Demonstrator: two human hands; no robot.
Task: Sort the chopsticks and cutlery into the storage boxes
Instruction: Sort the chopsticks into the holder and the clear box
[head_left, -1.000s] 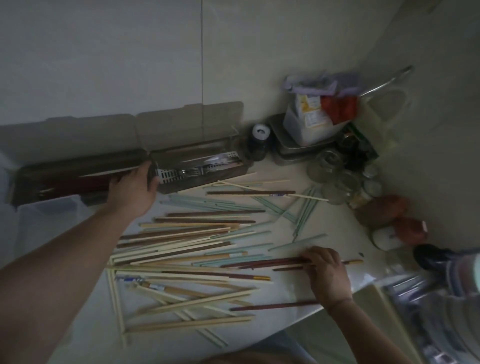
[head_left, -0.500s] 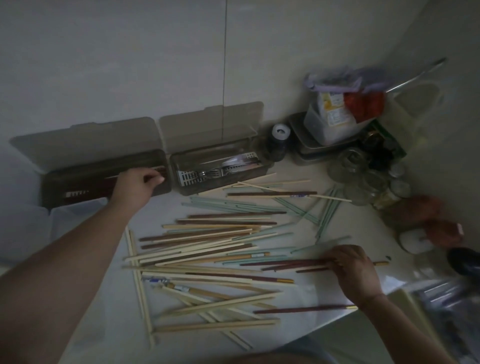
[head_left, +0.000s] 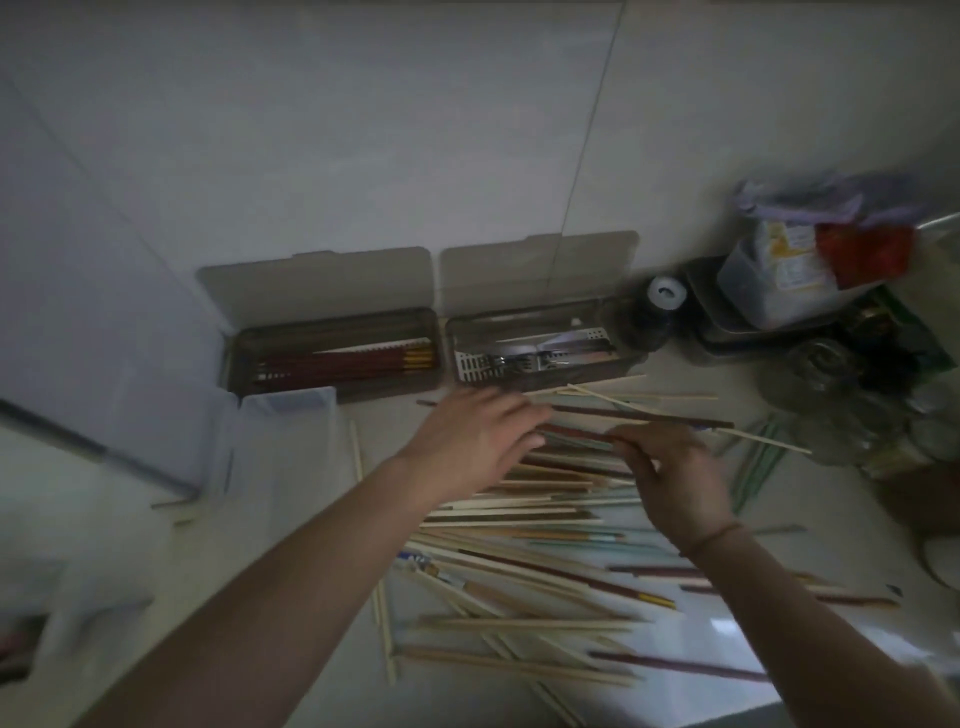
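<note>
Chopsticks, dark red (head_left: 644, 418): held above the loose pile (head_left: 519, 561) by the right hand (head_left: 675, 483), thumb and fingers pinching them; exact number in the pinch cannot be told. Left hand (head_left: 467, 441): fingers spread, holding nothing, just beside the sticks' near end. Best practice: square the tips, then lay them lengthwise in the left storage box (head_left: 332, 364), beside its matching red chopsticks. Storage boxes: two, lids open. Right storage box (head_left: 535, 353): metal cutlery. Loose chopsticks: dozens, uncountable through blur.
</note>
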